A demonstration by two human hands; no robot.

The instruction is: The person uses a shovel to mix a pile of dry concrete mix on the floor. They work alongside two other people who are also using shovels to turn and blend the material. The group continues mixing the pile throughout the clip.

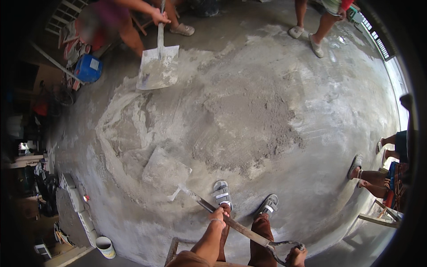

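A shovel (pixel 243 229) slants across the space before my legs. My left hand (pixel 218 215) is wrapped round its shaft, and my right hand (pixel 296 256) grips the loop handle at the lower right. The blade (pixel 165 170), coated in grey mix, lies low in the wet mortar (pixel 129 129) at the left of the pile; how deep its edge goes I cannot tell. To the right of the blade spreads a patch of drier, crumbly grey mix (pixel 249 127). Across from me, a co-worker's hand (pixel 161 16) holds another shovel (pixel 159 71), its blade facing me above the mix.
My sandalled feet (pixel 222 193) stand at the near edge of the mix. Other people's legs (pixel 322 29) appear at the far right and right side. A blue container (pixel 89 68) stands far left. Concrete blocks (pixel 73 198) and a white bucket (pixel 106 247) line the near left.
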